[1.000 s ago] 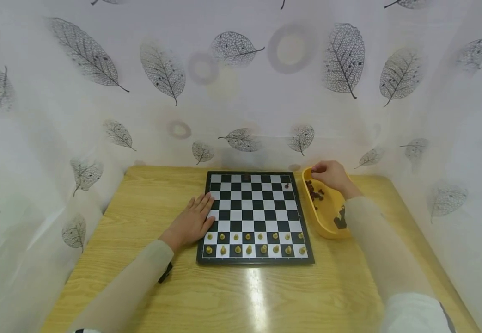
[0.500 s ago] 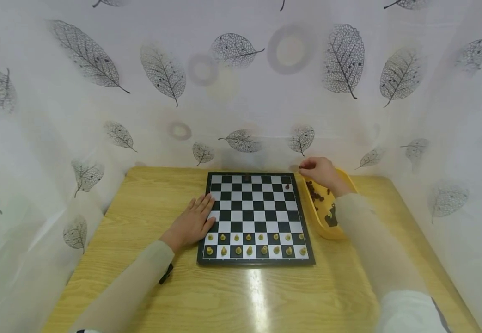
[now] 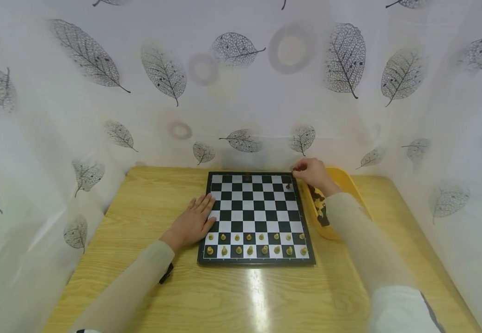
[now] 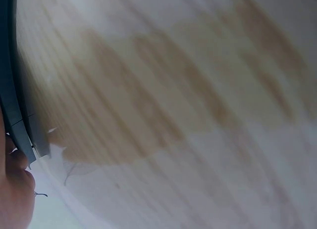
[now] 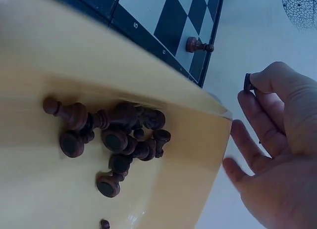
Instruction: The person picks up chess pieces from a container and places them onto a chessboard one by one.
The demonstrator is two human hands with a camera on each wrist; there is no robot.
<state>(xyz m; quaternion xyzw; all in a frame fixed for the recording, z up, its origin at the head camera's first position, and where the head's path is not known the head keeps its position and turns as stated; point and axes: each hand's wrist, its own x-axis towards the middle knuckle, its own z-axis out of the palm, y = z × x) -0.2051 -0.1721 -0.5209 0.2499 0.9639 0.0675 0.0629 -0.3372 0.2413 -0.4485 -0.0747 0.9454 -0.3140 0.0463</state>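
The right hand (image 3: 313, 175) pinches a dark chess piece (image 5: 248, 83) near the far right corner of the chessboard (image 3: 259, 204), the left hand (image 3: 191, 223) lies with straight fingers on the chessboard's left edge, and this seems a placing step, which next calls for careful lowering.

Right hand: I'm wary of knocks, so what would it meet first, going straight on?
Likely the board, at its far right corner; height is unclear, so the right hand may pass above.
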